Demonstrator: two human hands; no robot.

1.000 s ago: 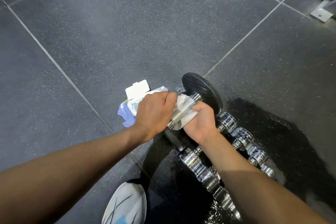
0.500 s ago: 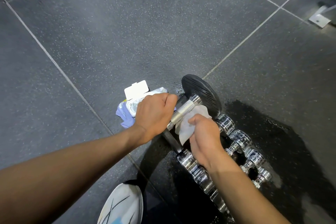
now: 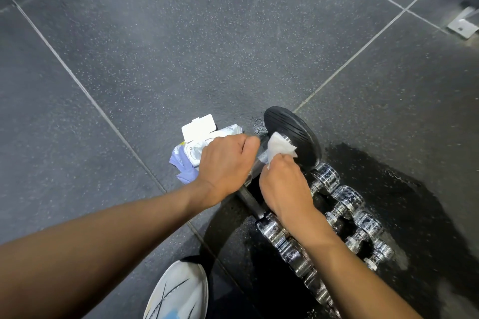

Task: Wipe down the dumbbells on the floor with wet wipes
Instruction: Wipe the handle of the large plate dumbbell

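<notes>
A dumbbell with black plates (image 3: 293,134) and a chrome handle stands tilted on the dark floor. My left hand (image 3: 225,163) grips the handle near its middle. My right hand (image 3: 282,186) pinches a white wet wipe (image 3: 281,149) and presses it on the far end of the handle, against the black plate. The near plate is mostly hidden behind my hands. Several small chrome dumbbells (image 3: 347,202) lie in a row to the right, on a wet patch of floor.
An open pack of wet wipes (image 3: 197,137) with a white flip lid lies left of my left hand. My white shoe (image 3: 178,292) is at the bottom edge. A white bracket (image 3: 464,24) sits on the floor at the far right.
My right hand has slid the wipe up the handle from its middle to the far plate. The left hand has kept its grip on the handle.
</notes>
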